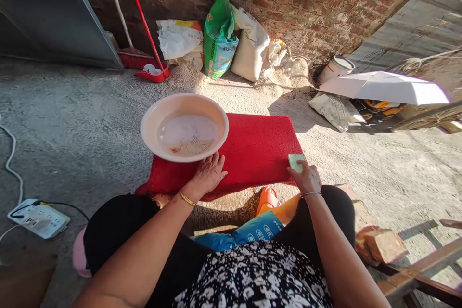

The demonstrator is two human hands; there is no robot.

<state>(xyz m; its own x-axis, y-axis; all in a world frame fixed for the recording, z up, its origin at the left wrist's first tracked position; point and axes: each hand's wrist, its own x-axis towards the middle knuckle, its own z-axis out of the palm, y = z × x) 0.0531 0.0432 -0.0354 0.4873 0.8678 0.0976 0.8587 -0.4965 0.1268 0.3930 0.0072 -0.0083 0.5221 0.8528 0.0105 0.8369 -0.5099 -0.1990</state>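
The basin (149, 130) is showing smooth plastic with a faint gloss — the red cloth (258, 147), by contrast, is looking matt and fuzzy. The dustpan (165, 73) and the green sack (218, 41) are gleaming like shiny plastic. The concrete floor (90, 110) is looking rough and gritty — the brick wall (306, 0) is appearing coarse and dull.

Green slab (295, 162) near right edge of red cloth (258, 142).

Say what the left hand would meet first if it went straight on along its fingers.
Most likely the near rim of the peach-coloured basin, just ahead of the left hand; depth is unclear there, so they may already touch.
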